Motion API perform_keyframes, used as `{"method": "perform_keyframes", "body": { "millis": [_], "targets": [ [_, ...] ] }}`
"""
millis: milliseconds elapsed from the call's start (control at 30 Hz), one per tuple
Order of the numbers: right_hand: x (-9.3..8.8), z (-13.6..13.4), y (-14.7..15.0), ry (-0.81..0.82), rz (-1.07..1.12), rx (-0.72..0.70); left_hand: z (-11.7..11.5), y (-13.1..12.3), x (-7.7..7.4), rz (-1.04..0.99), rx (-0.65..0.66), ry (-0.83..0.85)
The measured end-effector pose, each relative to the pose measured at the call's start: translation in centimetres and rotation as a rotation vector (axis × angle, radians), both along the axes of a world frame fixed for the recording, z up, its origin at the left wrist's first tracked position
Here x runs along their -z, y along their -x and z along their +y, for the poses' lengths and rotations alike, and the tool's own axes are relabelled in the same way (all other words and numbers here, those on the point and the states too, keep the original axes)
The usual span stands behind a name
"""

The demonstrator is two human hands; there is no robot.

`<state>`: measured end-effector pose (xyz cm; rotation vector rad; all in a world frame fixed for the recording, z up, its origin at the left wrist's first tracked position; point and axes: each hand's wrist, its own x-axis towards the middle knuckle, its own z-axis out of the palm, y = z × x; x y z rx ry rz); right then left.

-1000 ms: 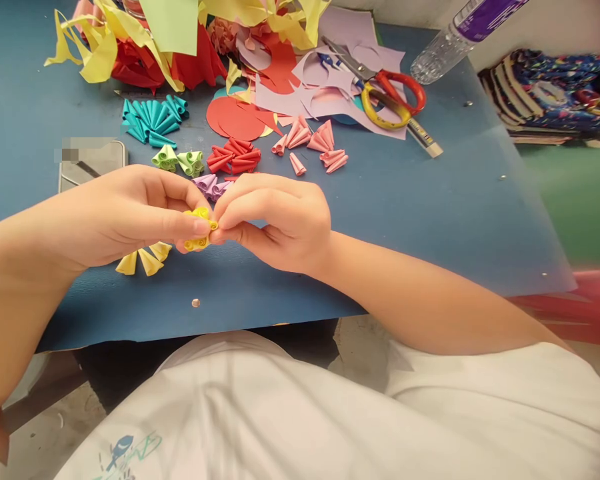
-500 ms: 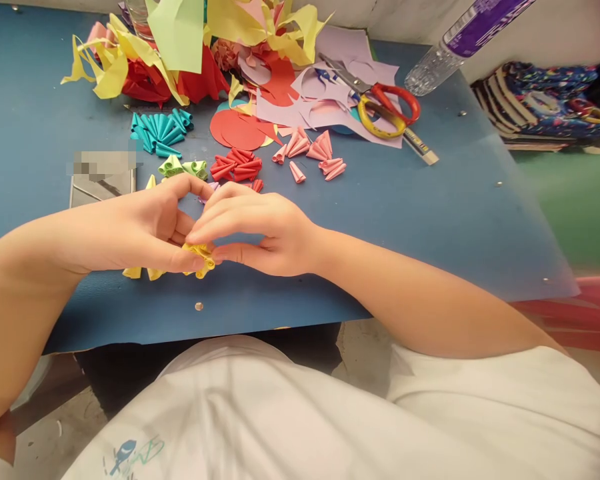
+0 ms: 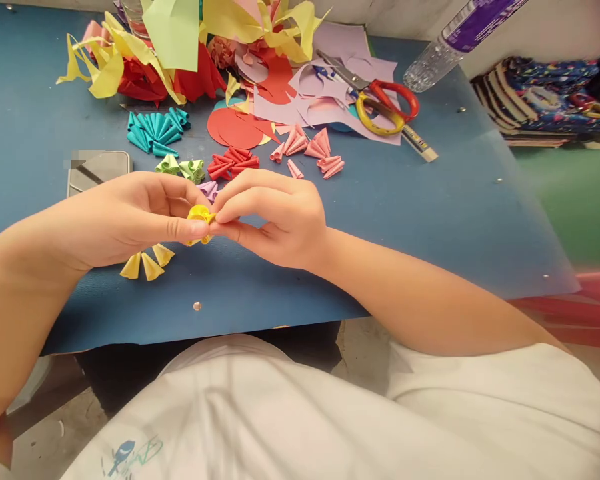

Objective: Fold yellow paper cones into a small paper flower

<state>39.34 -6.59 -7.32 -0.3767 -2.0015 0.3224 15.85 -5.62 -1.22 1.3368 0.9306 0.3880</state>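
Between thumb and fingers, my left hand (image 3: 140, 217) holds a small rolled yellow paper piece (image 3: 199, 215) above the blue table (image 3: 280, 293). My right hand (image 3: 275, 217) pinches the pointed right end of the same piece. Several yellow paper cones (image 3: 151, 267) lie below my left hand. Beyond my hands are purple rolls (image 3: 209, 191), green rolls (image 3: 192, 171), red cones (image 3: 233, 162) and teal cones (image 3: 155, 132). Pink cones (image 3: 320, 143) lie farther right.
Red-and-yellow-handled scissors (image 3: 387, 107) and a cutter (image 3: 420, 145) lie by lilac scraps (image 3: 280, 107). A bottle (image 3: 430, 63) stands back right. A phone (image 3: 100, 167) lies left. Crumpled paper (image 3: 145, 73) and red discs (image 3: 236, 128) are at the back.
Both hands have moved up slightly with the yellow piece, and its pointed end now shows at my right fingertips. My left fingers have curled in. More of the yellow cones is uncovered.
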Motion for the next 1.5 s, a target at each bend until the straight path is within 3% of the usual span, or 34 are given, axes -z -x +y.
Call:
{"method": "perform_keyframes", "body": {
  "millis": [200,367,500,667,900,1133,1367,1500],
  "targets": [
    [0.3,-0.2,0.3,0.061,0.057,0.049,0.1,-0.2,0.5,-0.039,-0.060,0.081],
    [0.2,-0.1,0.3,0.083,0.093,0.044,0.1,-0.5,-0.1,-0.056,-0.099,0.076],
    [0.1,-0.3,0.1,0.033,0.065,0.050,0.0,-0.5,-0.3,-0.053,-0.073,0.100],
    [0.2,-0.5,-0.2,-0.047,-0.001,0.074,0.0,-0.1,0.6,-0.089,-0.033,0.152],
    [0.6,-0.2,-0.1,-0.135,0.005,0.102,0.3,-0.2,0.7,-0.103,-0.114,0.165],
    [0.6,-1.2,0.0,-0.024,-0.156,0.142,-0.4,-0.4,0.0,-0.057,-0.073,0.132],
    [0.7,-1.2,0.0,0.026,-0.151,0.140,-0.7,-0.7,-0.3,-0.066,-0.141,0.160],
    [0.8,-0.6,0.3,0.073,-0.025,0.090,-0.5,-0.8,-0.7,-0.075,-0.149,0.135]
  ]
}}
